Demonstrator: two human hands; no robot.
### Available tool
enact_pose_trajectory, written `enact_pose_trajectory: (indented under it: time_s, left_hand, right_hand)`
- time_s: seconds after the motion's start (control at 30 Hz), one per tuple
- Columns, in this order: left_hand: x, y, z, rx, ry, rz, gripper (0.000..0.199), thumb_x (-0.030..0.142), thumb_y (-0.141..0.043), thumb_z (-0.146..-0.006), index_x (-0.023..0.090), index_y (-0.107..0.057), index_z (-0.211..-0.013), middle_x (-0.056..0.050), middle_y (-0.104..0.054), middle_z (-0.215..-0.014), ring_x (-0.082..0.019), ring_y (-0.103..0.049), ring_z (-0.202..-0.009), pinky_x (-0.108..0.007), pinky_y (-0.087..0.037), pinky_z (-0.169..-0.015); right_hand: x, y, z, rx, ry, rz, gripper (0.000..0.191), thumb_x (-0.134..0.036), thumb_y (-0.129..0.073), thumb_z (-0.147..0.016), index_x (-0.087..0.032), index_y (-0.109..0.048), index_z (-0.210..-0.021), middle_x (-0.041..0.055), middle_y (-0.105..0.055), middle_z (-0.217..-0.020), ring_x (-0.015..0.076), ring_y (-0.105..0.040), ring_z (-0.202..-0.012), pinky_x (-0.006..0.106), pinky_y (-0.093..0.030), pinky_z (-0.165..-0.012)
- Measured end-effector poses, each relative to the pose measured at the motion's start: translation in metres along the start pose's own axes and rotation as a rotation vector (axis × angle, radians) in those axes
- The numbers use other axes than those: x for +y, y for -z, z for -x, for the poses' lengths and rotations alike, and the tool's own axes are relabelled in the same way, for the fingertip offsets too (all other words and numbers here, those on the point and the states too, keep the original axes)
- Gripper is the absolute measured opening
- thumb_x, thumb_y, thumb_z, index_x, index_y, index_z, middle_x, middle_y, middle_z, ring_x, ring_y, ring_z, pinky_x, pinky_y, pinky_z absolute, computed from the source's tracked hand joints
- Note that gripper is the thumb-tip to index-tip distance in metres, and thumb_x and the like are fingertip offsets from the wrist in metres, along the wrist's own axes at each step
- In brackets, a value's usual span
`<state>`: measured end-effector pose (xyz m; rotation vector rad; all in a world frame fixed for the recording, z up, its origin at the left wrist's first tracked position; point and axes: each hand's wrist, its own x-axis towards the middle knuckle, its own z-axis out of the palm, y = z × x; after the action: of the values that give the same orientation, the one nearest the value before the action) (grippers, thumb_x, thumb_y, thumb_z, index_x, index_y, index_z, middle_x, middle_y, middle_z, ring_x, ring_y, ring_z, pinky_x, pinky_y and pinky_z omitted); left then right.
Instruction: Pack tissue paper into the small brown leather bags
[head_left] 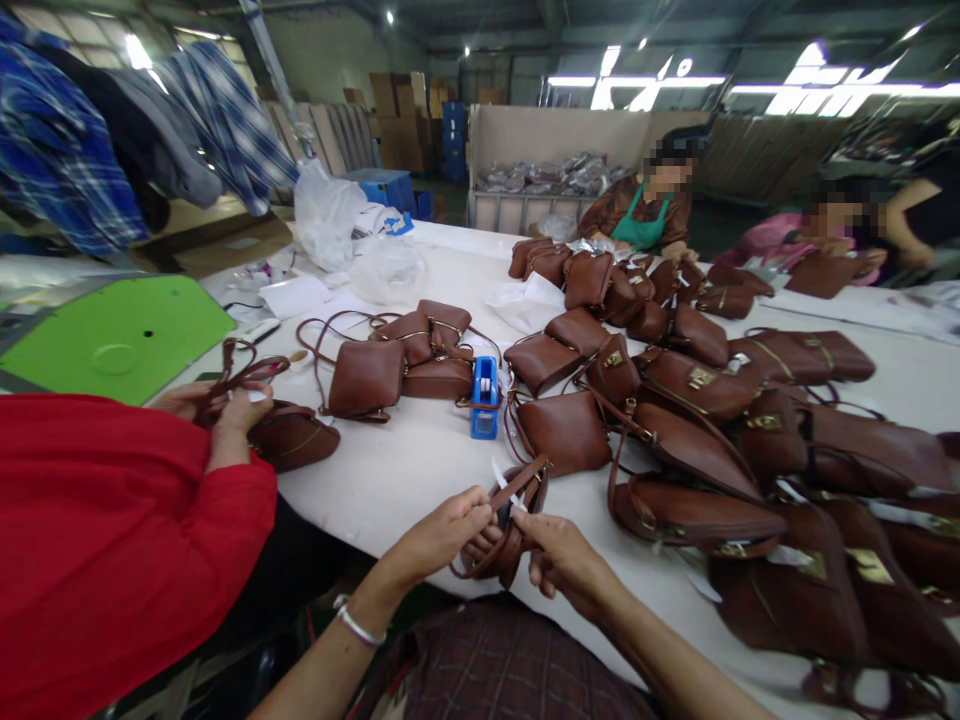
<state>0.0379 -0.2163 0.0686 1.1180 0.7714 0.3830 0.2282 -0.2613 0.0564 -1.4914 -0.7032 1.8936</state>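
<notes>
The near edge of the white table [390, 470] curves past the person's lap, and the bag [511, 565] being handled sits right at that edge, between the two hands; whether its underside rests on the table cannot be told. The most open room lies to the left and ahead of the hands, a bare stretch of tabletop reaching as far as the other worker's bag [294, 438] by the red sleeve [232, 525]. To the right the space is tighter: a narrow bare strip runs along the edge before the heap of brown bags [690, 440] begins. Straight ahead, the way is closed off by a flat bag [566, 432] just beside the work and a blue tape dispenser [484, 422] a little farther left, with a small cluster of bags [365, 378] behind it to the left. The left hand [478, 525] has its fingers curled around the strap [521, 482], while the right hand [559, 550] pinches a white strip [498, 473] between thumb and forefinger, its other fingers bent inward. The bag is reddish brown with a smooth, slightly shiny surface; its narrow strap slants up across it, and the hands hide part of its body.
</notes>
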Motion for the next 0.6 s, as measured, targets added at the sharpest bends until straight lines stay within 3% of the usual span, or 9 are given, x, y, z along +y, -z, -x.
enact_pose_trajectory:
  time_s: [0.1, 0.17, 0.23, 0.33, 0.43, 0.6]
  left_hand:
    - [-0.006, 0.003, -0.003, 0.064, -0.007, 0.056, 0.044, 0.059, -0.051, -0.085, 0.017, -0.042, -0.092, -0.003, -0.06, -0.08, -0.013, -0.061, -0.068, -0.024, -0.045, -0.064]
    - [-0.009, 0.007, -0.005, 0.182, -0.01, 0.041, 0.042, 0.059, -0.046, -0.085, 0.018, -0.041, -0.094, -0.002, -0.061, -0.075, -0.012, -0.058, -0.058, -0.022, -0.042, -0.055]
    - [-0.01, 0.01, -0.008, 0.322, -0.048, -0.082, 0.037, 0.054, -0.041, -0.087, 0.018, -0.043, -0.094, 0.003, -0.056, -0.064, -0.009, -0.048, -0.046, -0.02, -0.036, -0.049]
    - [-0.009, 0.008, -0.01, 0.481, -0.149, -0.38, 0.031, 0.042, -0.036, -0.09, 0.017, -0.053, -0.093, 0.004, -0.05, -0.059, -0.011, -0.047, -0.052, -0.023, -0.037, -0.056]
    - [-0.01, 0.002, -0.009, 0.469, -0.207, -0.447, 0.031, 0.037, -0.033, -0.092, 0.017, -0.057, -0.096, 0.001, -0.056, -0.066, -0.014, -0.054, -0.063, -0.025, -0.041, -0.067]
    - [-0.02, -0.01, -0.008, 0.273, -0.271, -0.28, 0.034, 0.042, -0.035, -0.095, 0.017, -0.054, -0.107, -0.001, -0.064, -0.084, -0.014, -0.059, -0.069, -0.024, -0.045, -0.066]
  right_hand:
    - [0.006, -0.01, 0.005, 0.115, -0.013, -0.413, 0.053, -0.049, -0.086, -0.056, -0.014, -0.058, -0.085, -0.0067, -0.054, -0.059, -0.0004, -0.039, -0.038, 0.01, -0.018, -0.031]
    - [0.011, -0.013, 0.009, 0.111, -0.051, -0.599, 0.055, -0.037, -0.091, -0.05, -0.015, -0.058, -0.089, -0.0079, -0.053, -0.061, -0.0011, -0.039, -0.042, 0.009, -0.02, -0.034]
    - [0.017, -0.012, 0.013, 0.032, -0.065, -0.652, 0.054, -0.032, -0.092, -0.051, -0.015, -0.059, -0.091, -0.0065, -0.057, -0.066, -0.0004, -0.043, -0.045, 0.01, -0.024, -0.036]
    - [0.025, -0.01, 0.017, -0.108, -0.038, -0.591, 0.051, -0.028, -0.092, -0.052, -0.015, -0.063, -0.093, -0.0059, -0.057, -0.063, 0.0021, -0.048, -0.049, 0.012, -0.033, -0.041]
    - [0.026, -0.01, 0.016, -0.12, 0.03, -0.526, 0.05, -0.025, -0.092, -0.051, -0.016, -0.065, -0.093, -0.0037, -0.061, -0.066, 0.004, -0.052, -0.05, 0.014, -0.04, -0.046]
    - [0.019, -0.015, 0.009, -0.013, 0.146, -0.565, 0.046, -0.024, -0.091, -0.053, -0.016, -0.068, -0.092, -0.0035, -0.063, -0.071, 0.003, -0.053, -0.052, 0.014, -0.044, -0.047]
